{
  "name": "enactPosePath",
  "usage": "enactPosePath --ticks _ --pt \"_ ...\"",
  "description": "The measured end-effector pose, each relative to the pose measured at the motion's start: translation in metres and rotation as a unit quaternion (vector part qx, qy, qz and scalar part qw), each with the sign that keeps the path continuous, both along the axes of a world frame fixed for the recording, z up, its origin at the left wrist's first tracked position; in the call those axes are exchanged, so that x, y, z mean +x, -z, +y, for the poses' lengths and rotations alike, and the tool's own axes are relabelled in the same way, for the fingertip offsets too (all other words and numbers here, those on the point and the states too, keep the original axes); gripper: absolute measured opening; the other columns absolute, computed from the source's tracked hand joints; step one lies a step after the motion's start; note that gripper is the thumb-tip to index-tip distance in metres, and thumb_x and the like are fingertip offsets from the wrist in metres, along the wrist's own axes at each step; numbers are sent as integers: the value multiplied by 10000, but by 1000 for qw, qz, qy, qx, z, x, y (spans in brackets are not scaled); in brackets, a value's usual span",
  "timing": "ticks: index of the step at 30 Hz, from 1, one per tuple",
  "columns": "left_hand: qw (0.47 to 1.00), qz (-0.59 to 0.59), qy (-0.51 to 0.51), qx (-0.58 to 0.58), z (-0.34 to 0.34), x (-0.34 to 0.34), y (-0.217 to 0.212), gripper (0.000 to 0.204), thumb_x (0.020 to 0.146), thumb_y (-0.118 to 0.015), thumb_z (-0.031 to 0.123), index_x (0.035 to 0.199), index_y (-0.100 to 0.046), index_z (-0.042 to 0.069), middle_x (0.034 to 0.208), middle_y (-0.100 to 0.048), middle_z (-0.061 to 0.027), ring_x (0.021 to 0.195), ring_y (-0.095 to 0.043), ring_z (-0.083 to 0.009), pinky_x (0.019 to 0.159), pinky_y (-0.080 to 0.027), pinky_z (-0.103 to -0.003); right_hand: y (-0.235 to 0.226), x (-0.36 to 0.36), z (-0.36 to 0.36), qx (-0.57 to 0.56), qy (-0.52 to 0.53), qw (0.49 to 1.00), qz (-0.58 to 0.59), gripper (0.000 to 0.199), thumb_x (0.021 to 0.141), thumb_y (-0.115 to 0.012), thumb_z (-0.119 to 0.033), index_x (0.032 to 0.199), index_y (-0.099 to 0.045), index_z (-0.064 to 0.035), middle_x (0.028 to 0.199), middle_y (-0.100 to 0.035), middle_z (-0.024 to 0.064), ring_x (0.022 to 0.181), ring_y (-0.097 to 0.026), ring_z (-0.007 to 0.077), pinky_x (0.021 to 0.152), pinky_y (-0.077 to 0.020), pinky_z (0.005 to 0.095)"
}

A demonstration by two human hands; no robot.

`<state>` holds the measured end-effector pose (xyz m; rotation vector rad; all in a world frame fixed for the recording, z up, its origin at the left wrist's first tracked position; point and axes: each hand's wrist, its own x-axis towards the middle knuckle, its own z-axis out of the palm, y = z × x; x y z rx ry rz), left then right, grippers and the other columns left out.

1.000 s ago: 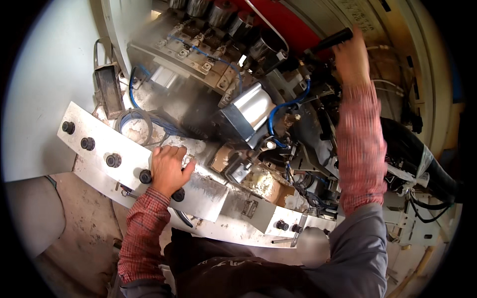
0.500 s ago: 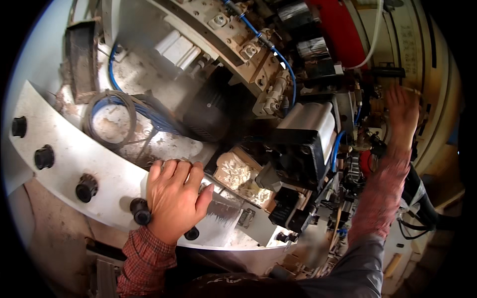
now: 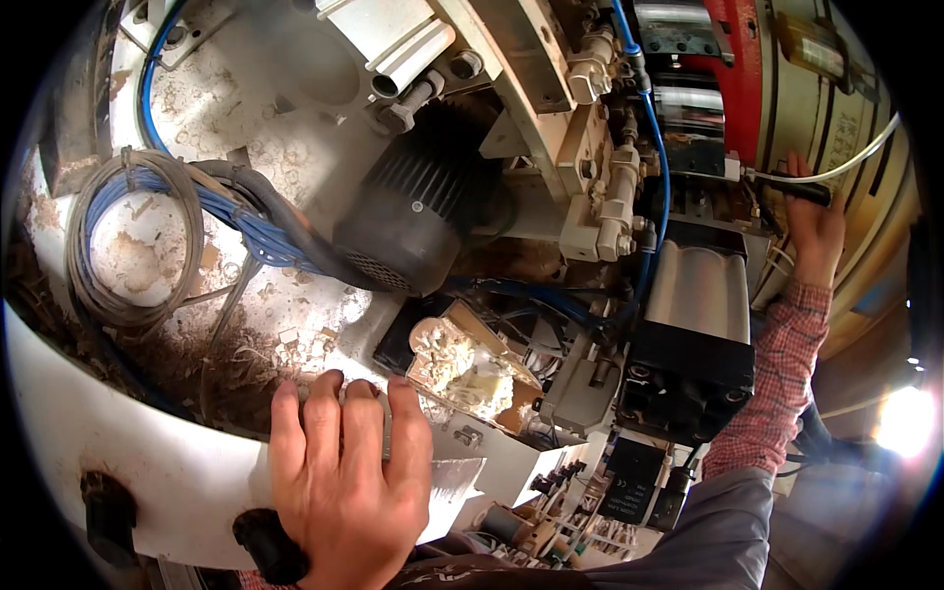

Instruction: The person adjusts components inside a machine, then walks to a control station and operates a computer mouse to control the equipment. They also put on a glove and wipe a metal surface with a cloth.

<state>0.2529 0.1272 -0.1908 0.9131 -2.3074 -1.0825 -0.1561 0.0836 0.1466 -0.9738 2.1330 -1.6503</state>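
My left hand [image 3: 352,482] lies over the top edge of a curved white panel [image 3: 197,452], fingers stretched and a little apart, with nothing held. Its wrist is beside a black knob [image 3: 270,544] on the panel's outer face. At the far right my right arm reaches along the machine. There my right hand [image 3: 818,236] is at a short black handle [image 3: 801,190], which crosses in front of its fingers; one fingertip shows beyond it. The grip is partly hidden. A box of pale, lumpy material [image 3: 462,364] sits inside the machine, just past my left fingers.
Beyond the panel are a black motor [image 3: 398,216] and coiled grey and blue cables [image 3: 138,241]. A metal cylinder with a black end block [image 3: 688,379] stands between my arms. Shiny rollers [image 3: 688,108] adjoin a red plate [image 3: 735,79]. A bright lamp [image 3: 905,421] glows at right.
The view has shifted closer over the machine. My right hand has gone from just below the black handle to it. My left hand remains on the panel edge.
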Motion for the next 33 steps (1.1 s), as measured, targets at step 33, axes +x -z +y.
enactPosePath --ticks 33 --pt "995 -71 -32 -68 3 -4 -19 343 798 -733 174 1080 -633 6 935 -616 -131 957 -567 -314 940 -394 -462 0 -24 -1 -76 73 994 17 722 1106 -276 -433 1539 -133 126 1602 -249 298 1479 -317 424 1223 -252 537"
